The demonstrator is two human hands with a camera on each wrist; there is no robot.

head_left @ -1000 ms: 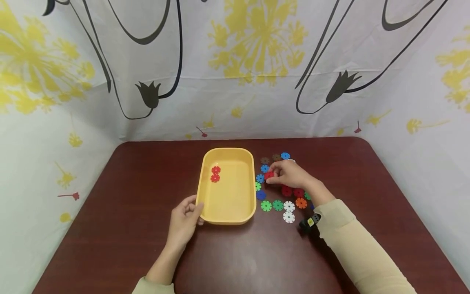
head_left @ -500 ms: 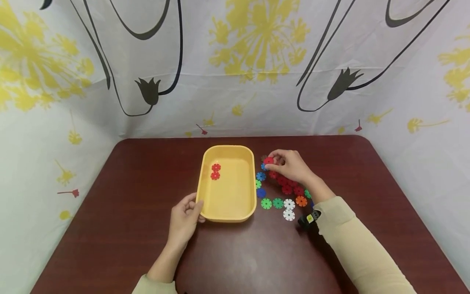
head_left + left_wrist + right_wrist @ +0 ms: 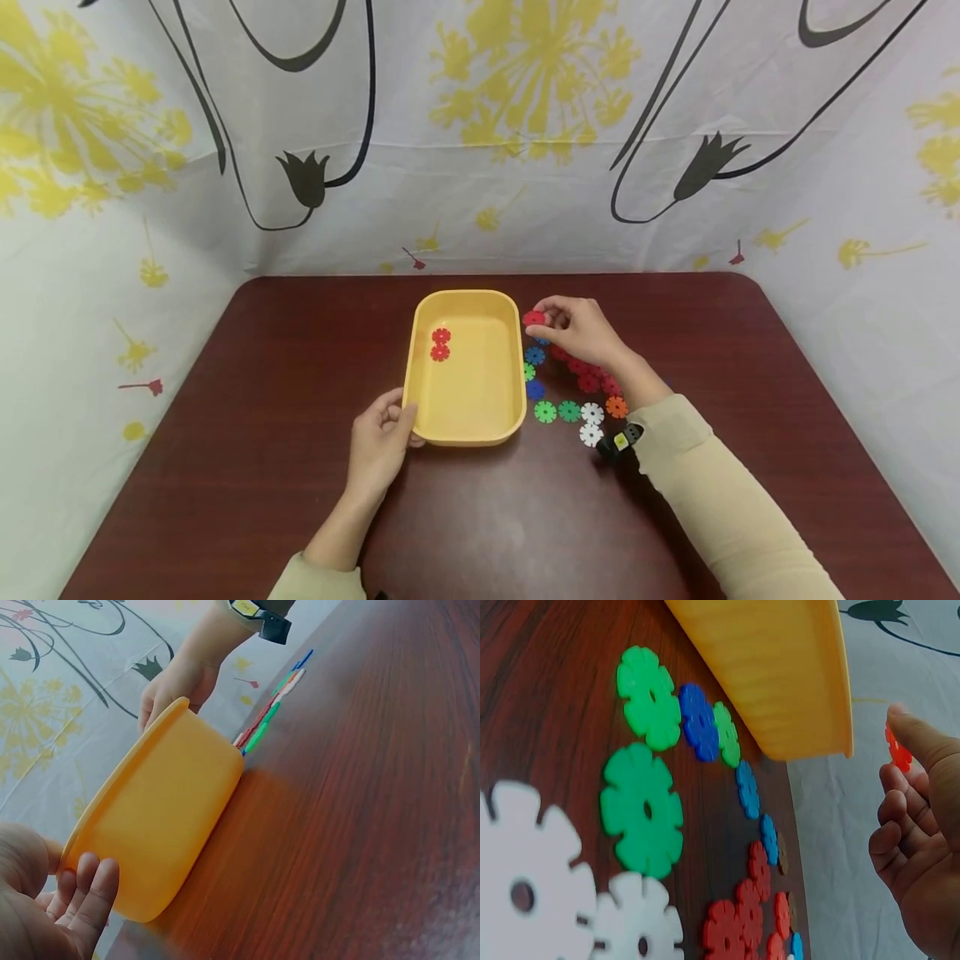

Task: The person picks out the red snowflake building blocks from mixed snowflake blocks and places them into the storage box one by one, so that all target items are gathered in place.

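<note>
Reddish-brown table (image 3: 262, 442) before a flower-printed cloth (image 3: 397, 108), bearing a yellow tray (image 3: 472, 392).
Head view: the left hand (image 3: 377, 443) grips the tray's near left corner; the right hand (image 3: 585, 329) pinches a red disc (image 3: 534, 318) just beside the right rim, with two red pieces (image 3: 440, 353) lying inside. Left wrist view: thumb and fingers clasp the rim. Right wrist view: the pinched disc is clear of the tray, and green, blue, white and red notched discs (image 3: 641, 810) lie on the table.
</note>
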